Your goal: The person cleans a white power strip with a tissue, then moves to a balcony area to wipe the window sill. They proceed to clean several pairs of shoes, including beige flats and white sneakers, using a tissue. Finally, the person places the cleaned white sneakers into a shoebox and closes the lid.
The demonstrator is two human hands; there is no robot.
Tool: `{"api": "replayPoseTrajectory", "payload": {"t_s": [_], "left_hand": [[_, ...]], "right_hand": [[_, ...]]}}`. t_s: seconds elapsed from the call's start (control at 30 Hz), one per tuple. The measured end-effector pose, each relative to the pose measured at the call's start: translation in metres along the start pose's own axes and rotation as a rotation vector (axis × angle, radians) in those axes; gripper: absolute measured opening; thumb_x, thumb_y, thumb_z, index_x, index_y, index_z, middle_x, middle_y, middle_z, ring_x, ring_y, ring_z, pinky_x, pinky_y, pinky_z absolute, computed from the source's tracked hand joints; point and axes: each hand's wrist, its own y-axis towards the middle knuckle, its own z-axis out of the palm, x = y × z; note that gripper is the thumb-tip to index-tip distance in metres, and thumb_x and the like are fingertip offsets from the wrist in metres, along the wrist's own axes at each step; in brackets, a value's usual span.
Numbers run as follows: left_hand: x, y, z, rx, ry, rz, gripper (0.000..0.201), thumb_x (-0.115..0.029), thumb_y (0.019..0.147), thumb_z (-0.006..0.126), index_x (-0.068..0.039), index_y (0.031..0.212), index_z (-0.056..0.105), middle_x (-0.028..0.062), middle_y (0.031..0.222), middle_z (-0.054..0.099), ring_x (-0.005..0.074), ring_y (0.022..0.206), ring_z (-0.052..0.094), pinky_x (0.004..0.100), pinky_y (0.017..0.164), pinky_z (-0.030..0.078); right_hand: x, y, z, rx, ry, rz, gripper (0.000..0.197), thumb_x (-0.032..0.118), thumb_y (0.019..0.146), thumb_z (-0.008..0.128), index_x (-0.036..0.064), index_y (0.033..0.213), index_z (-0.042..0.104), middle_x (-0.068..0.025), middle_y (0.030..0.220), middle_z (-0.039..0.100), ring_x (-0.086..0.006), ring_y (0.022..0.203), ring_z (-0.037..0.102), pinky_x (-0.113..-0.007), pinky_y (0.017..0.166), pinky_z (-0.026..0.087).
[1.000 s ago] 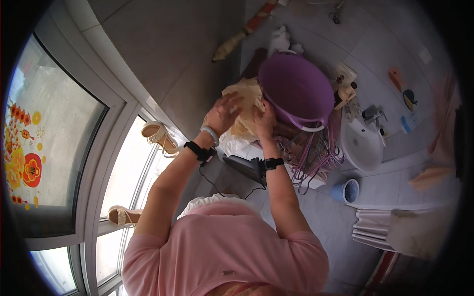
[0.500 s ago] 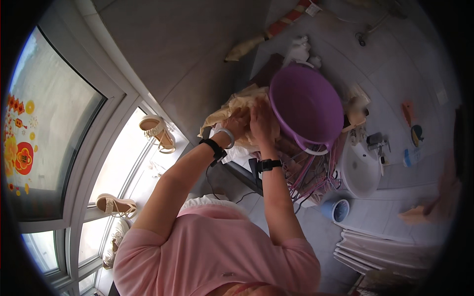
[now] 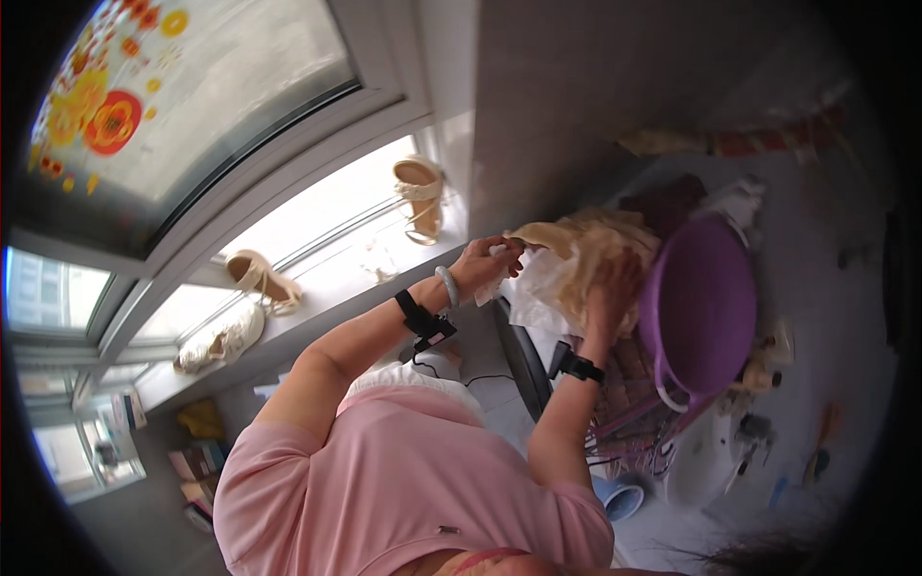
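My left hand (image 3: 488, 269) is closed on a crumpled white piece of thin material, its kind unclear, at the left edge of a heap of rumpled beige cloth or paper (image 3: 586, 245). A corner of the heap reaches that hand. On the heap's right part rests my right hand (image 3: 615, 293), fingers laid over the beige folds and slightly blurred. White crinkled sheeting (image 3: 540, 302) shows beneath the heap. Close to the right hand stands a large purple basin (image 3: 706, 307) with white handles.
Sandals (image 3: 420, 197) and white shoes (image 3: 226, 341) line the window sill (image 3: 355, 298) at left. Pink and purple hangers (image 3: 634, 427) lie below the basin. At right are a white washbasin (image 3: 696, 466) and a blue bucket (image 3: 622, 499). A dark cable (image 3: 490, 378) runs near my waist.
The view has turned, so the scene sits further right. My hands, close together on the heap before, are now apart; the left has moved to its left edge with a white piece.
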Motion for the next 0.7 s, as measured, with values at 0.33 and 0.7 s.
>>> {"api": "replayPoseTrajectory", "payload": {"t_s": [0.33, 0.7], "left_hand": [[0.035, -0.138, -0.14, -0.377, -0.386, -0.097, 0.026, -0.03, 0.091, 0.062, -0.008, 0.105, 0.061, 0.0009, 0.079, 0.063, 0.0093, 0.071, 0.06, 0.0235, 0.057, 0.047], [0.087, -0.292, -0.246, -0.621, -0.686, 0.169, 0.025, -0.031, 0.092, 0.06, -0.009, 0.104, 0.06, -0.0009, 0.075, 0.06, 0.0092, 0.067, 0.058, 0.0217, 0.052, 0.044]], "right_hand": [[-0.017, -0.01, -0.029, -0.271, 0.299, 0.006, 0.032, 0.021, 0.096, 0.049, -0.0025, 0.114, 0.062, -0.0227, 0.121, 0.058, -0.0377, 0.113, 0.054, -0.042, 0.097, 0.042], [0.189, -0.097, -0.062, -0.079, 0.755, -0.188, 0.025, 0.017, 0.097, 0.05, 0.0017, 0.111, 0.063, -0.0162, 0.111, 0.063, -0.03, 0.1, 0.061, -0.035, 0.081, 0.049]]}}
